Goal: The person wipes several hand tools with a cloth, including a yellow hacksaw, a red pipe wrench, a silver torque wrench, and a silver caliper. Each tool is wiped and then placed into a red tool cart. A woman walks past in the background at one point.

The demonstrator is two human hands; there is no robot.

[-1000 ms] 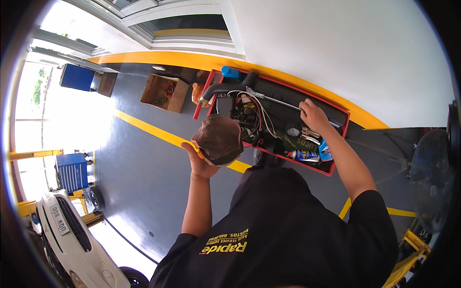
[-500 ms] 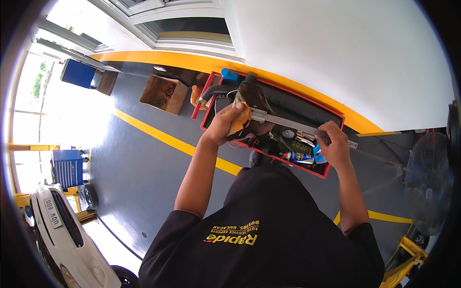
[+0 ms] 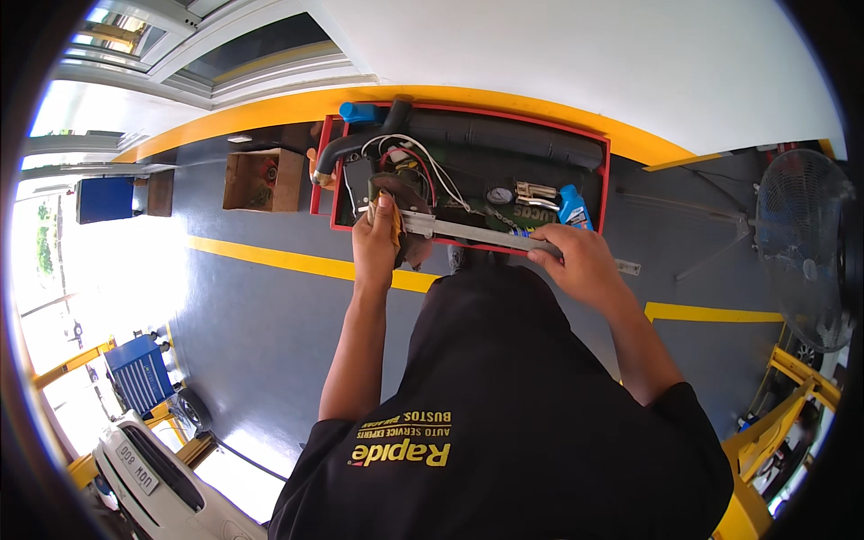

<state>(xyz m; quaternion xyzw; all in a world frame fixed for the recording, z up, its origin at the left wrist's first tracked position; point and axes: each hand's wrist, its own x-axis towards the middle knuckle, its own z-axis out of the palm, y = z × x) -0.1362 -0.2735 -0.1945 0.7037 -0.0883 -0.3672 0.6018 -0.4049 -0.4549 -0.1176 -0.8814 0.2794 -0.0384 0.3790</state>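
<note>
My left hand [image 3: 376, 241] and right hand [image 3: 580, 261] each clench one end of a flat metal bar [image 3: 477, 234], its long axis slanting across the frame's upper centre.

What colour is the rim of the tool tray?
Red, on the tray, seen in the head view.

The long bar [image 3: 477, 234] across the hands is bare grey metal, matt and smooth. The rag [image 3: 407, 236] at its end is dull brown cloth, crumpled. The tray [image 3: 603, 171] has a glossy red painted metal rim. In it, the blue bottle [image 3: 571, 207] is shiny plastic and the hose [image 3: 504, 139] matt black rubber. The box [image 3: 261, 180] is plain brown cardboard.
</note>
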